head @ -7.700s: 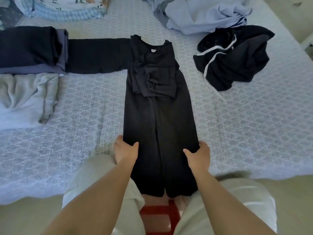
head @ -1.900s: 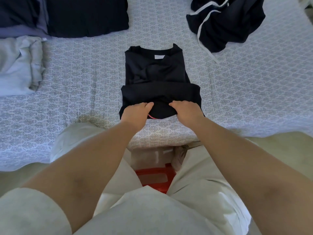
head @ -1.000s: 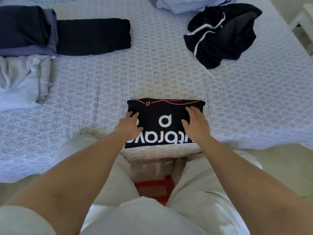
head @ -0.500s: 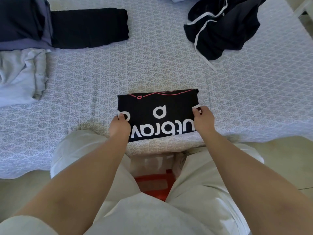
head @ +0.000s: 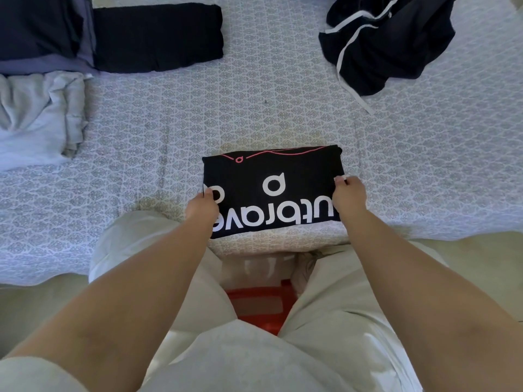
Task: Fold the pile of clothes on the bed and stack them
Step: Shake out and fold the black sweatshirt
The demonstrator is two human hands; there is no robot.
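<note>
Your left hand [head: 201, 208] and right hand [head: 349, 195] pinch the folded black T-shirt [head: 278, 193]; next, carry it onto the folded stack [head: 42, 32].

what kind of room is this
Most likely a bedroom: a bed with a patterned cover fills the view, holding folded clothes and an unfolded dark garment, while both hands grip a folded black shirt.

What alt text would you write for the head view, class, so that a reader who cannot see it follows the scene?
A person's left hand and right hand grip the two sides of a folded black shirt with white lettering, near the edge of a patterned bed. Folded dark clothes lie far left, a crumpled grey garment below them, and an unfolded dark garment with white trim far right.
</note>
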